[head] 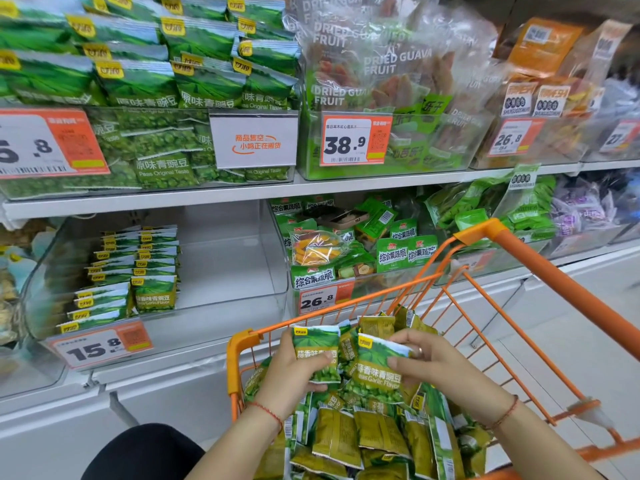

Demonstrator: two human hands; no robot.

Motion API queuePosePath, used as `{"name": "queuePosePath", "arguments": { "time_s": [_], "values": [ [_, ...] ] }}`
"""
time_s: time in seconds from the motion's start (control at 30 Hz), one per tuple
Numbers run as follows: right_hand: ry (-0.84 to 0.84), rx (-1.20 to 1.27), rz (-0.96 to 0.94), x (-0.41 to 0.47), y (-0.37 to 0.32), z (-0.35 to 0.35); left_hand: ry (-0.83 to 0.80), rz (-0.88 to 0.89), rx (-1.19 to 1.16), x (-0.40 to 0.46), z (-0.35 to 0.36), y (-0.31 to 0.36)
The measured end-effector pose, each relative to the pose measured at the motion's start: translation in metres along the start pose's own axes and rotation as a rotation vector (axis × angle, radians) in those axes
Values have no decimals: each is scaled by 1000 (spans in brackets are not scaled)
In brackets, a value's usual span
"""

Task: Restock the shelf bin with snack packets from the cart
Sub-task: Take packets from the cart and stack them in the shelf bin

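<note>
While both hands work over the orange cart (491, 237), the left hand (294, 379) grips one green garlic-pea packet (317, 355) upright and the right hand (433, 365) pinches a second packet (375, 368) just beside it. Loose packets (363, 434) fill the cart below them. Up and left of the cart, the clear shelf bin (239, 271) holds stacked packets (138, 268) on its left side.

Dried guava bags (388, 64) — price tag (356, 139) below
</note>
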State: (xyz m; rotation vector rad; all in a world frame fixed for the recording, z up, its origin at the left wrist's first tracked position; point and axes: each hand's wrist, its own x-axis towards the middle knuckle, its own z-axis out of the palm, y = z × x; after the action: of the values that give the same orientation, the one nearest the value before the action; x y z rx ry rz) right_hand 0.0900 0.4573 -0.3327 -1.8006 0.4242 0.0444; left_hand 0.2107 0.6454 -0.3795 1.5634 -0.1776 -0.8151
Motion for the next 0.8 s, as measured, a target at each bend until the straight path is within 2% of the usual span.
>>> {"name": "queuePosePath", "arguments": {
  "time_s": [0.17,0.27,0.43,0.6,0.8],
  "values": [
    [13,84,56,6,-11,22,-145,-45,-82,-8,7,5],
    [48,68,69,12,-16,36,-137,-63,-118,-8,8,5],
    [91,16,49,18,-21,51,-157,34,30,-11,10,5],
    [147,246,95,16,-23,55,-63,74,54,-10,8,7],
    [126,274,139,11,-24,64,60,104,8,-11,7,8]
  ]
}}
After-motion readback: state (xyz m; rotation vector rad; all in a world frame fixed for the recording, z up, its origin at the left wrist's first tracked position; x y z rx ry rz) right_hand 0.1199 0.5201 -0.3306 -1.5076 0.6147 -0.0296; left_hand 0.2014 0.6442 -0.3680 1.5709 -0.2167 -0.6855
